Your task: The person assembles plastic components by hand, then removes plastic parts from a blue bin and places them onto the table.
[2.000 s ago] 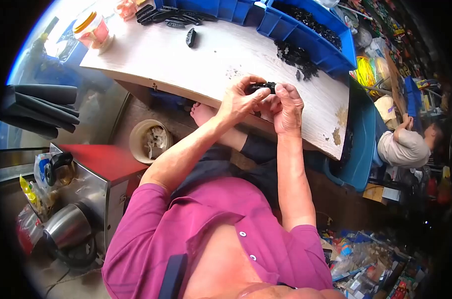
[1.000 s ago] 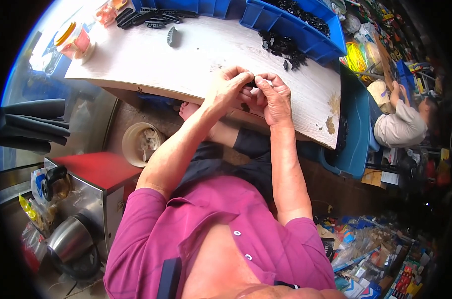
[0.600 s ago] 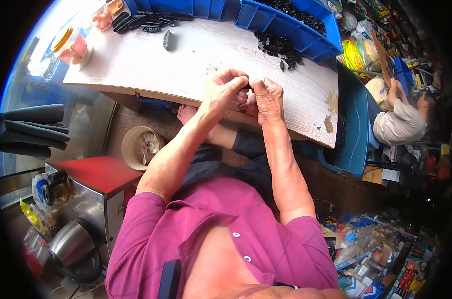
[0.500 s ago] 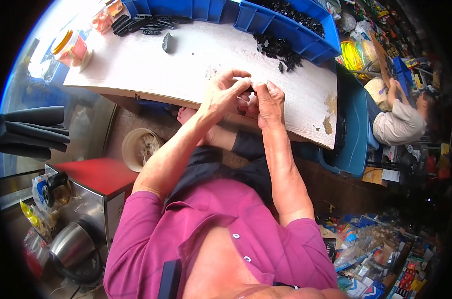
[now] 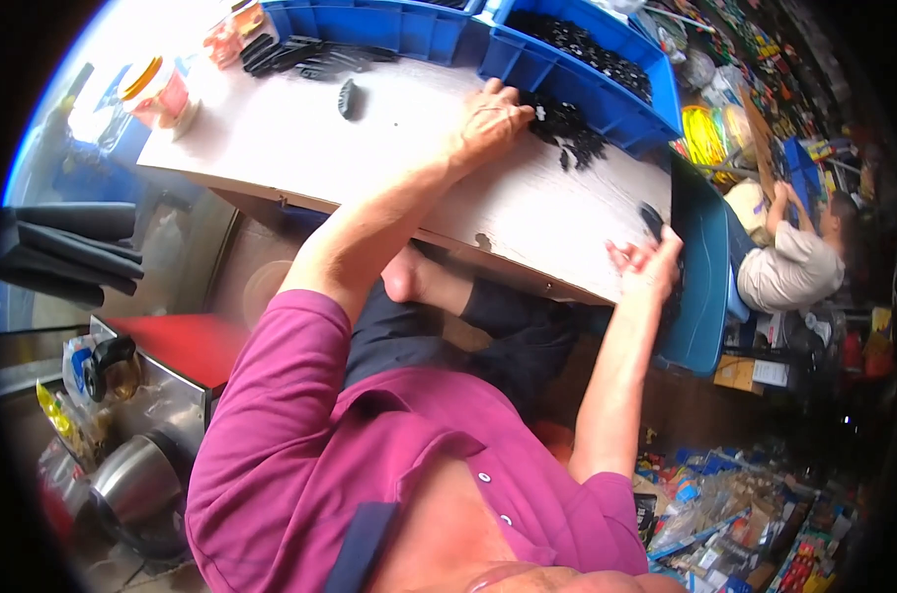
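My left hand (image 5: pixel 493 124) reaches to the left edge of a loose pile of small black plastic parts (image 5: pixel 572 133) on the white table. Its fingers are bent and somewhat apart, and their undersides are hidden. Over the table's right end, my right hand (image 5: pixel 648 265) is closed on a dark oblong plastic piece (image 5: pixel 651 219), beside the teal bin (image 5: pixel 700 306). A similar grey-black oblong piece (image 5: pixel 347 99) lies alone on the table, near a row of long black pieces (image 5: pixel 315 57).
Blue crates (image 5: pixel 607 87) stand along the table's far edge, one filled with black parts. A lidded jar (image 5: pixel 157 94) sits at the table's left end. Left of me is a red-topped cabinet (image 5: pixel 187 346). Another person (image 5: pixel 794 257) sits at the right, beyond the teal bin.
My hands, together over the table's front before, have parted. The left has gone forward to the black parts pile; the right has swung right toward the teal bin with the dark piece.
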A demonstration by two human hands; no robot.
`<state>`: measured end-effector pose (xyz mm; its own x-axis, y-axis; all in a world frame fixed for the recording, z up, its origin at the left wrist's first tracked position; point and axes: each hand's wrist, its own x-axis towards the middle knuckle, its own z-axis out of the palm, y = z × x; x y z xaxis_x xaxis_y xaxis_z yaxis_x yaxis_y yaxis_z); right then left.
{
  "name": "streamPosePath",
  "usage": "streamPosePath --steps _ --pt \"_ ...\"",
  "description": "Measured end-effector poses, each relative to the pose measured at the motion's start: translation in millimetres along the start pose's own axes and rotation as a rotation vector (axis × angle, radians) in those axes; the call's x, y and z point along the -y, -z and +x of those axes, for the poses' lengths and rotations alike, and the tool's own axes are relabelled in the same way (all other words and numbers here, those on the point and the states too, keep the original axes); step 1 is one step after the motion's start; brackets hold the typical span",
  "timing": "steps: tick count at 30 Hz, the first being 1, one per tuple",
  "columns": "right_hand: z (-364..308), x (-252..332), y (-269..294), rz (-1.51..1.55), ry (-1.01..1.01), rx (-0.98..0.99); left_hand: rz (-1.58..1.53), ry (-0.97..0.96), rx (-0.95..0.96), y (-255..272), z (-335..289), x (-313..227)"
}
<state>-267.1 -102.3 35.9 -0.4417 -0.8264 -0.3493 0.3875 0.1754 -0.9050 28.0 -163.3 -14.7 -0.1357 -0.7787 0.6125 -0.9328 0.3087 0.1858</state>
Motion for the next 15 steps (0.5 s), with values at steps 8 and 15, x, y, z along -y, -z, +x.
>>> streamPosePath --steps 8,15 --pt "25.3 7.4 19.5 -0.106 0.026 -0.134 -0.141 0.034 -0.051 -0.9 1.1 -19.0" --pt "8.0 -18.0 -2.1 -0.129 0.009 0.102 -0.099 0.009 0.027 -1.1 -2.4 -14.5"
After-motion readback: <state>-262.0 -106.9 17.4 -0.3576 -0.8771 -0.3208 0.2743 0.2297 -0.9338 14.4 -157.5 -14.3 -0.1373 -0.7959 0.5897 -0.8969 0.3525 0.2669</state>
